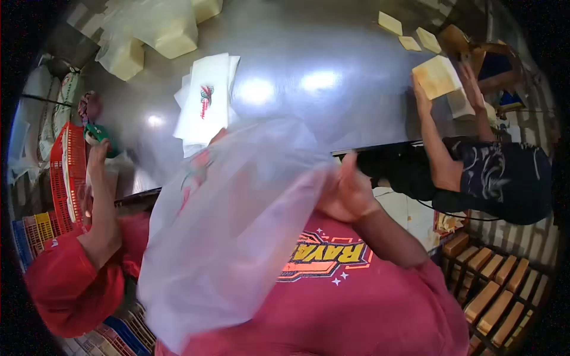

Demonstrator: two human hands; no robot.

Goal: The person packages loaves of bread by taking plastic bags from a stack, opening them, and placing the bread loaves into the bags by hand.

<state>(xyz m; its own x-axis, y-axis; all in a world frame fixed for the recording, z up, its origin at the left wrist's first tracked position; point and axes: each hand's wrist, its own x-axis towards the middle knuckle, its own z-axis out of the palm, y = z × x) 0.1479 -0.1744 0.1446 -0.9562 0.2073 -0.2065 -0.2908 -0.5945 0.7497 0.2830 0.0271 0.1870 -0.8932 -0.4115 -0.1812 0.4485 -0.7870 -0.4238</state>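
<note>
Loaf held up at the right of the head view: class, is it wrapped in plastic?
No, the loaf is bare between the hands of a co-worker in a dark shirt.

Red short-sleeved shirt [380,296], yellow-and-orange lettering and small white stars across it, the word perhaps starting "RAYA".

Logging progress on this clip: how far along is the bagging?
Partway, it seems. Looks done: pale blocks at the far left, already in clear plastic. In hand: a blurred translucent bag at the right hand, no block visible inside. Apparently left: the bare block a co-worker holds, loose pieces nearby and the flat printed bags.
</note>
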